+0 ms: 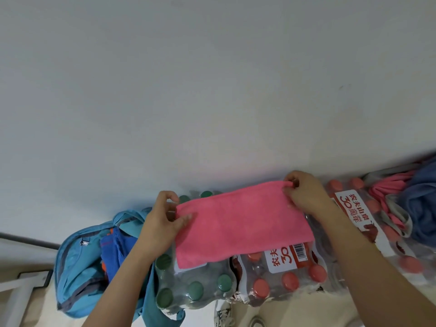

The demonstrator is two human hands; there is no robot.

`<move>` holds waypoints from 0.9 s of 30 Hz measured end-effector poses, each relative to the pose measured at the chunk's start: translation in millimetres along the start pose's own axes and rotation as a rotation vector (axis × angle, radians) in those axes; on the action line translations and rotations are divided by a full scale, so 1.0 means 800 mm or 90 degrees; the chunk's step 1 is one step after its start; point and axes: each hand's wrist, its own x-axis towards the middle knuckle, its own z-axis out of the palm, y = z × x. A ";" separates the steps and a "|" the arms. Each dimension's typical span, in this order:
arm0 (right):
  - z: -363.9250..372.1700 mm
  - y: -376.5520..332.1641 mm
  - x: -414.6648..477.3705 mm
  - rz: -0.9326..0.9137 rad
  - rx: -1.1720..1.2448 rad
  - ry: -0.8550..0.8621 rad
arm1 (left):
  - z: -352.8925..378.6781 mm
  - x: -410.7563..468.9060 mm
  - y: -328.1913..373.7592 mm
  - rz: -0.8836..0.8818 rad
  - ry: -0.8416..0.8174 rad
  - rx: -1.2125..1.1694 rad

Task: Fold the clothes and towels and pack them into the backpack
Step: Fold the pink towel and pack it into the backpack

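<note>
Nearest to you, your forearms are reaching forward over shrink-wrapped packs of bottled water [278,277], green caps on the left pack, red caps on the right ones. Above those packs you are holding the pink towel [243,223] stretched flat between both hands, its long axis running left to right, tilted a little so the right end sits farther away. Your left hand [162,220] is pinching the towel's left edge between thumb and fingers; your right hand [304,194] is closed on the far right corner, gripping it tightly.

The blue backpack [75,263] is lying open just to the left of your left hand, with blue and orange fabric already showing inside. So the left hand is the nearer one to the opening, and the towel's long axis is pointing roughly toward it. I judge another fold, right end brought over to the left, would suit it before packing.

Farther right, unfolded clothes [415,201], blue and pink, are waiting in a heap against the wall [212,79].
</note>
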 end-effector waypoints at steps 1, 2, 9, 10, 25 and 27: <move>0.003 -0.002 -0.001 -0.010 -0.030 0.014 | 0.002 -0.005 -0.001 0.015 -0.001 0.006; 0.005 -0.006 -0.003 -0.022 -0.058 0.032 | 0.005 -0.010 -0.001 0.044 0.007 0.029; 0.012 -0.053 -0.037 -0.250 -0.153 0.102 | 0.008 -0.088 0.013 0.027 -0.022 -0.197; 0.014 -0.069 -0.041 -0.301 -0.167 0.084 | 0.010 -0.107 0.014 0.011 -0.026 -0.237; 0.145 -0.116 -0.165 -0.471 -0.294 -0.167 | 0.052 -0.251 -0.028 -0.258 0.080 -0.587; 0.139 -0.075 -0.201 -0.380 -0.148 -0.138 | 0.052 -0.255 -0.035 -0.263 0.101 -0.637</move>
